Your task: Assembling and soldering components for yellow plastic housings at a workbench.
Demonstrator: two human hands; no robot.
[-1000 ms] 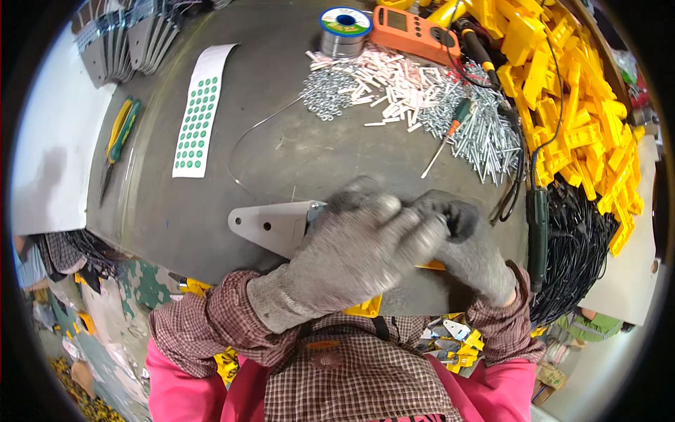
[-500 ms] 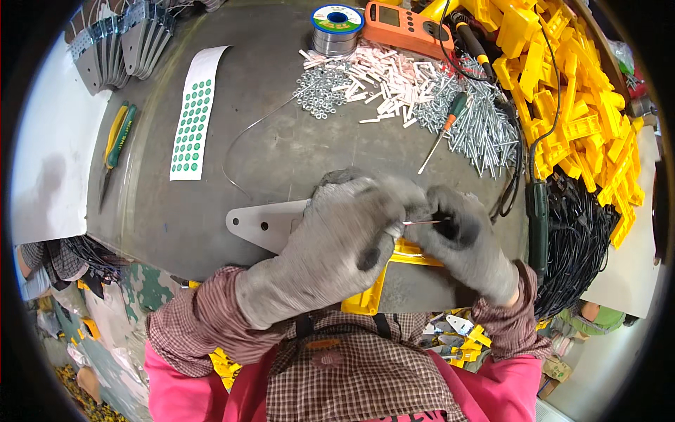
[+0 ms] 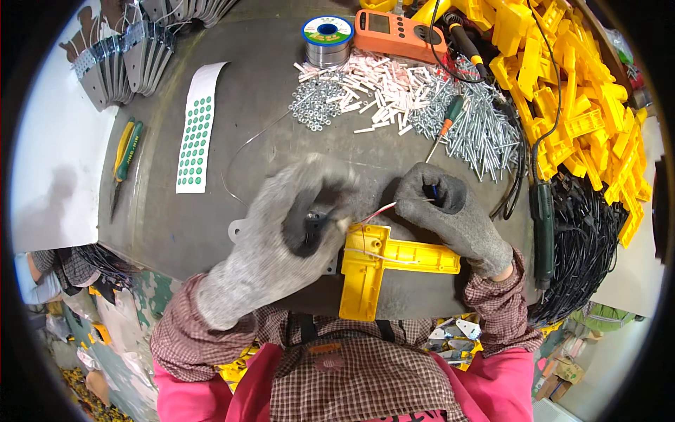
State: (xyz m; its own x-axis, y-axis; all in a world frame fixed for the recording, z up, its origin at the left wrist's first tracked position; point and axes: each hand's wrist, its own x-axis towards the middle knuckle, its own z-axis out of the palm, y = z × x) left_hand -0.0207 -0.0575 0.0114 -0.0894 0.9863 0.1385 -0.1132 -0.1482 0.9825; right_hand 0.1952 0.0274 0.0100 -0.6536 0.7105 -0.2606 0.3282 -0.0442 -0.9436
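My left hand (image 3: 274,225), in a grey glove, curls over the table with its fingers smeared by motion. A small dark thing shows inside its curl, too unclear to name. My right hand (image 3: 453,214), gloved too, pinches a thin red-and-white wire (image 3: 380,211). That wire runs down toward a yellow T-shaped plastic housing (image 3: 362,285), lying open side up between and below the hands. A pale wire crosses the housing's inside. Under my left hand lies a grey metal plate (image 3: 238,230), mostly hidden, with its rounded end showing.
Screws (image 3: 485,144), white-pink sleeves (image 3: 394,91) and nuts (image 3: 316,105) lie beyond the hands, beside a screwdriver (image 3: 448,123), solder spool (image 3: 328,53) and orange meter (image 3: 397,35). Yellow parts (image 3: 569,91) and black cables (image 3: 583,246) pile right. Pliers (image 3: 125,155) and a sticker sheet (image 3: 197,141) lie left.
My left hand has moved left, away from my right hand, and now covers most of the metal plate. The yellow housing has come into fuller view. My right hand keeps its pinch.
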